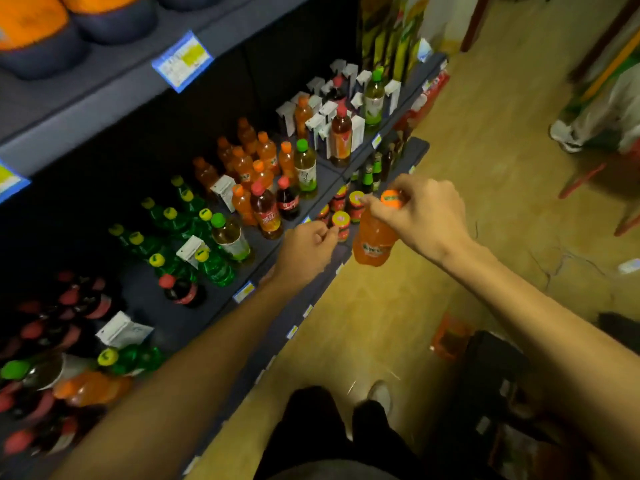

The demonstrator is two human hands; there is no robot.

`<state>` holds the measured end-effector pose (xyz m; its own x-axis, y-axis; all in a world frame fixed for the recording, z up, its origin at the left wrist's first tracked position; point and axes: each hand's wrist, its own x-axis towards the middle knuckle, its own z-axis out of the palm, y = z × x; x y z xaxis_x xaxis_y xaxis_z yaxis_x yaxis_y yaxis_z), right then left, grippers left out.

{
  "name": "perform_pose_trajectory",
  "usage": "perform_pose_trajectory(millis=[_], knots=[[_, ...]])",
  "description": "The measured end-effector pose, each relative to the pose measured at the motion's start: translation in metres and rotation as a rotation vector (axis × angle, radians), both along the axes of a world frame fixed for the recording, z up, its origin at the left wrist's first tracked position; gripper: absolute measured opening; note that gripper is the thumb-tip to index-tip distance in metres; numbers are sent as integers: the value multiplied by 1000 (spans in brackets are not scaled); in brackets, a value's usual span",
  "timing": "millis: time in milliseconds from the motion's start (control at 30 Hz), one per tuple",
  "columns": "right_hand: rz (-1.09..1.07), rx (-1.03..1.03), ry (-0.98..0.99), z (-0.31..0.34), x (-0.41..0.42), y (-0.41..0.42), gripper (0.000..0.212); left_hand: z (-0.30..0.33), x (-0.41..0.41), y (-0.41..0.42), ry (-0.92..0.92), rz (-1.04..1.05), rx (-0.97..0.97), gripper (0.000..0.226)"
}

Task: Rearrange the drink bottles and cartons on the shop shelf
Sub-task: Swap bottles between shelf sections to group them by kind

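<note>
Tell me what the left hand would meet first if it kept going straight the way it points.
Probably the small red jar with the yellow-rimmed lid, just beyond the left hand; depth is unclear.
</note>
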<state>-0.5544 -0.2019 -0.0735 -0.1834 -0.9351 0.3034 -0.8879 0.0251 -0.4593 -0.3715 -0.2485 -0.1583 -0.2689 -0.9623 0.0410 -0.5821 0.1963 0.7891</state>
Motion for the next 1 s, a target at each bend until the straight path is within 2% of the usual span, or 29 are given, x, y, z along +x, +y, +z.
perform_pose_trajectory(millis=[233, 500, 667, 1000], knots=[[147, -14, -99, -15, -28, -80, 44, -2, -29, -32, -142, 147, -9, 47], [260, 24, -70, -22, -23, -169, 42, -20, -33, -115, -35, 267, 57, 44], [247, 46, -185, -29, -16, -211, 36, -24, -37, -147, -31, 342, 64, 41], [576, 102, -166, -28, 23, -283, 41, -29, 12, -153, -37, 634, 79, 44]])
